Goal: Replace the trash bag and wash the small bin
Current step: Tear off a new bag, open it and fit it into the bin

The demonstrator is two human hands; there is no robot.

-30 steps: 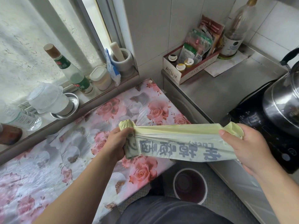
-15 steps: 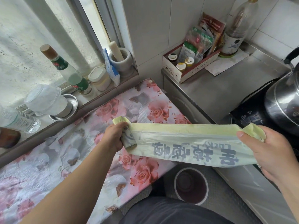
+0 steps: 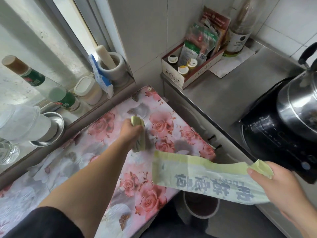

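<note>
So the new trash bag (image 3: 205, 176) is loose from the roll (image 3: 138, 136) now: half a second ago it was one stretched strip running hand to hand, and now there's a clear gap between the bag's free left edge and the roll, so I'd say the tear is done. That means there's a fresh bag ready to open up and fit, though it's folded flat and hasn't been opened. The bag hangs out over the front corner of the flowered table (image 3: 85, 160), roughly above the small bin (image 3: 201, 206) sitting on the floor below. Its long axis runs left-right and sags a bit toward the right, with the printed characters reading upside down from this angle; which end is the mouth I can't tell. The right hand (image 3: 281, 191) pinches the bag's right end, thumb on top and the corner bunched up above the fingers. The left hand (image 3: 130, 130) has pulled away to the back of the table, fingers wrapped around the roll, which stands more or less up-down in the picture, just above the tabletop or touching it, hard to say because of blur. Over on the steel counter there's a kettle (image 3: 298, 100) on a black base, and a box of seasonings (image 3: 188, 78) against the wall.
</note>
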